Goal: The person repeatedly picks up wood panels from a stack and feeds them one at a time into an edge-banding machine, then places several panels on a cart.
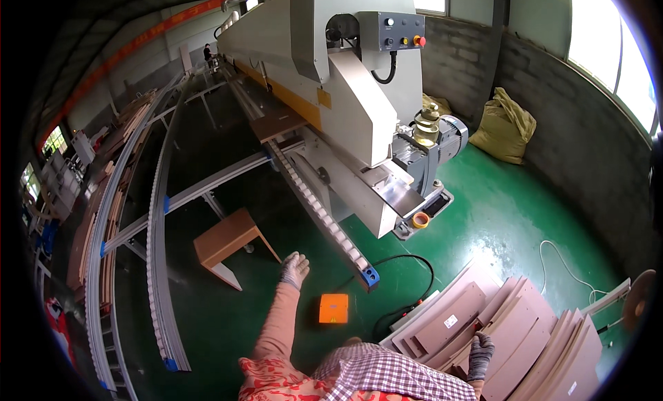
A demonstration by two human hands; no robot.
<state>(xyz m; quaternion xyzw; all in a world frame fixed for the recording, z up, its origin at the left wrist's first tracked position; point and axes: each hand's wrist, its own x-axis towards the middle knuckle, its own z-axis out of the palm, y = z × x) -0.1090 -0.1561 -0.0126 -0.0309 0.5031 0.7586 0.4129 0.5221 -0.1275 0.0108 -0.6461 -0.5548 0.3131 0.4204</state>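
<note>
My left hand (pixel 295 268), in a pale work glove, reaches forward over the green floor with nothing in it, its fingers loosely extended. Nearest to it are a brown bent-panel stool (pixel 228 241) and the blue-capped end of a roller rail (pixel 324 218). Low on the right, my right hand (pixel 481 356), in a grey striped glove, is beside stacked pinkish-brown panels (pixel 514 339). Its fingers point up, slightly bent, and no held object shows; whether it touches the panels I cannot tell. A brown board (pixel 278 127) lies at the rail's far end, against the machine.
A long grey machine (pixel 373 104) with a control box (pixel 391 31) and motor (pixel 452 135) fills the centre. An orange box (pixel 333 308) and black cable (pixel 414 258) lie on the floor. Conveyor rails (pixel 157 263) run along the left. A yellow sack (pixel 503 128) leans by the wall.
</note>
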